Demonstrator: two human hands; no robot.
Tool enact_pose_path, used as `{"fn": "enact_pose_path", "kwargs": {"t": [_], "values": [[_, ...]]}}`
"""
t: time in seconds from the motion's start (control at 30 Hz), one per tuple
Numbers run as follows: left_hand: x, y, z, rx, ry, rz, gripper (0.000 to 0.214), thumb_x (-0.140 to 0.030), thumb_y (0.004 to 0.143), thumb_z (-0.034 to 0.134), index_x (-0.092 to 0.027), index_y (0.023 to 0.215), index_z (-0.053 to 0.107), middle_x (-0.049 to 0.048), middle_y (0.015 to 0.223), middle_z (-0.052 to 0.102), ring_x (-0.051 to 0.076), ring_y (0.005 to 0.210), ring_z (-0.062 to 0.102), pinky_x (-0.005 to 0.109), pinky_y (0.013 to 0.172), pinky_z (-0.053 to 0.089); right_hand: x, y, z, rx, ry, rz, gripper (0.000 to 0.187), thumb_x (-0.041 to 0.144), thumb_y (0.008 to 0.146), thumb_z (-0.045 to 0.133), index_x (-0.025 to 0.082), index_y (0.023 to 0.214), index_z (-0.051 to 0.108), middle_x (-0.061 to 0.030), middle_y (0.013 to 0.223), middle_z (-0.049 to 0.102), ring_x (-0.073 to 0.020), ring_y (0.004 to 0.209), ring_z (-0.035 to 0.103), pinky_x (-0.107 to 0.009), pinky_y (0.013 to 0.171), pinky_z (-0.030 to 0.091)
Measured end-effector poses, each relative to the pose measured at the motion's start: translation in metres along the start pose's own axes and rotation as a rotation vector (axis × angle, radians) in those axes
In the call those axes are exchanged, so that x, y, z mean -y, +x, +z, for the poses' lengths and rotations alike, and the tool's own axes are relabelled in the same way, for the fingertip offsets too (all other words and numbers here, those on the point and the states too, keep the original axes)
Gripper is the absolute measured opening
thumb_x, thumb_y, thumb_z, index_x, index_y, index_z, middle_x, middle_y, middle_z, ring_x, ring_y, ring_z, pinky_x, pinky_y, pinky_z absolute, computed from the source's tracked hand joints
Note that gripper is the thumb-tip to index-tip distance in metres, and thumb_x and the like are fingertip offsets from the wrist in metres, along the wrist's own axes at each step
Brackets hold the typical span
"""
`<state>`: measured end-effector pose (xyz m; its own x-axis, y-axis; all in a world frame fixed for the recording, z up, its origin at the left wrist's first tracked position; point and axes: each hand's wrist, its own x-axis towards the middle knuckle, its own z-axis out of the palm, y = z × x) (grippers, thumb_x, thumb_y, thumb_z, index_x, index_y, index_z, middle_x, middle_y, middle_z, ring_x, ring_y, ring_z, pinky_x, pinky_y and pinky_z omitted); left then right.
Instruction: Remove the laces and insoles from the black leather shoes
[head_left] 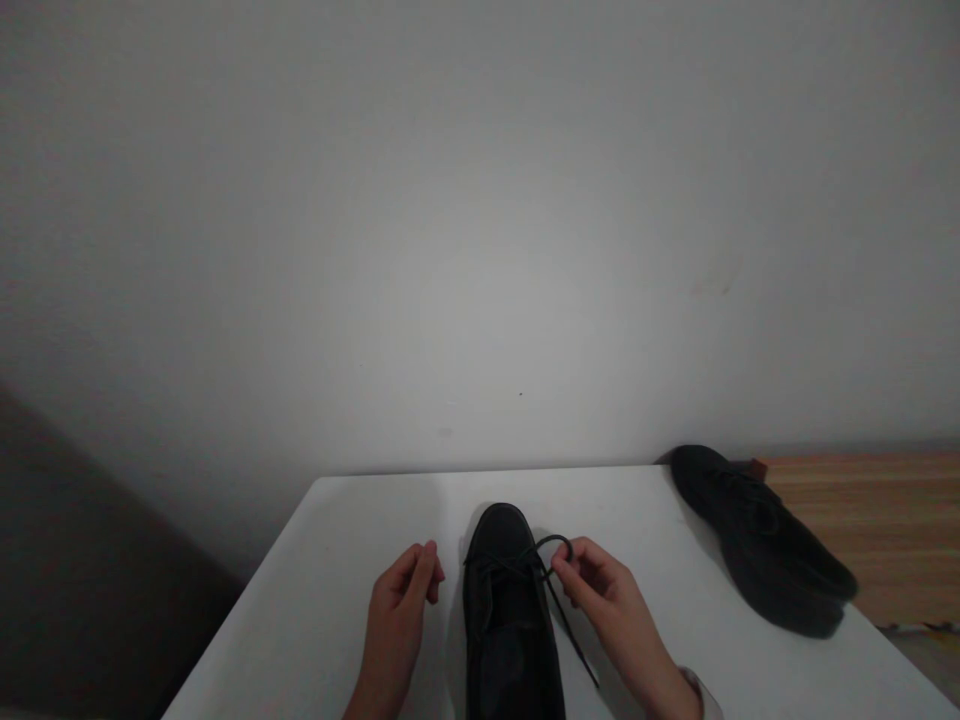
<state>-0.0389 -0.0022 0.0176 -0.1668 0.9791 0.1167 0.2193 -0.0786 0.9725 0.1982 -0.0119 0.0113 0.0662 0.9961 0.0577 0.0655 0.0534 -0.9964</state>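
Note:
A black lace-up shoe (504,600) stands on the white table (322,600), toe pointing away from me. My right hand (600,590) is on its right side, fingers pinched on a loop of the black shoelace (553,545); the lace's loose end trails down toward the table's near edge. My left hand (401,600) rests on the shoe's left side with fingers curled together, pinching what seems to be the other thin lace end, which I cannot make out clearly.
A second black shoe (757,535) lies at the table's right edge, toe pointing to the near right. Behind it is a wooden surface (870,510). A plain light wall (480,250) rises just behind the table.

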Motion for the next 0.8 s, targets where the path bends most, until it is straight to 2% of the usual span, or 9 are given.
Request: {"fn": "enact_pose_path", "kwargs": {"t": [0.17,0.37,0.57,0.63,0.8], "values": [[-0.0001,0.0008,-0.0003,0.003,0.000,-0.002,0.049,-0.058,0.090,0.051,-0.022,0.057,0.048,-0.0044,0.056,0.044,0.016,0.059,0.046,0.027,0.062,0.037,-0.0026,-0.0015,0.0045,0.092,0.075,0.024,0.039,0.055,0.077,0.073,0.017,0.076,0.062,0.0000,0.072,0.055,-0.0155,0.066,0.047,-0.028,0.062,0.037],[-0.0004,0.0007,0.0003,0.000,-0.006,0.008,0.048,-0.058,0.089,0.051,-0.022,0.058,0.049,-0.0043,0.056,0.045,0.016,0.059,0.047,0.026,0.062,0.037,0.0038,-0.0006,0.0003,-0.014,0.015,0.004,0.041,0.059,0.079,0.070,0.018,0.075,0.062,0.0037,0.063,0.047,-0.0139,0.059,0.040,-0.028,0.057,0.034],[0.0007,0.0014,0.0005,0.000,-0.001,0.014,0.049,-0.059,0.089,0.051,-0.022,0.057,0.049,-0.0043,0.055,0.044,0.016,0.057,0.046,0.027,0.060,0.037,-0.0005,-0.0007,0.0048,0.064,0.085,0.014,0.042,0.058,0.075,0.074,0.018,0.077,0.063,-0.0004,0.073,0.056,-0.0163,0.067,0.049,-0.029,0.063,0.040],[0.0011,0.0014,0.0003,-0.005,0.002,0.017,0.049,-0.059,0.089,0.050,-0.022,0.057,0.049,-0.0042,0.055,0.044,0.016,0.058,0.046,0.026,0.061,0.038,-0.0015,-0.0016,0.0062,0.076,0.087,0.023,0.043,0.059,0.074,0.074,0.017,0.076,0.062,0.0001,0.071,0.056,-0.0159,0.066,0.048,-0.029,0.062,0.039],[-0.0003,0.0005,0.0006,-0.001,0.013,0.016,0.050,-0.059,0.090,0.050,-0.021,0.058,0.050,-0.0044,0.056,0.044,0.016,0.058,0.046,0.026,0.060,0.038,0.0070,-0.0022,0.0015,-0.008,0.040,-0.006,0.043,0.060,0.080,0.069,0.019,0.074,0.060,0.0036,0.064,0.048,-0.0133,0.059,0.041,-0.027,0.055,0.035]]}}
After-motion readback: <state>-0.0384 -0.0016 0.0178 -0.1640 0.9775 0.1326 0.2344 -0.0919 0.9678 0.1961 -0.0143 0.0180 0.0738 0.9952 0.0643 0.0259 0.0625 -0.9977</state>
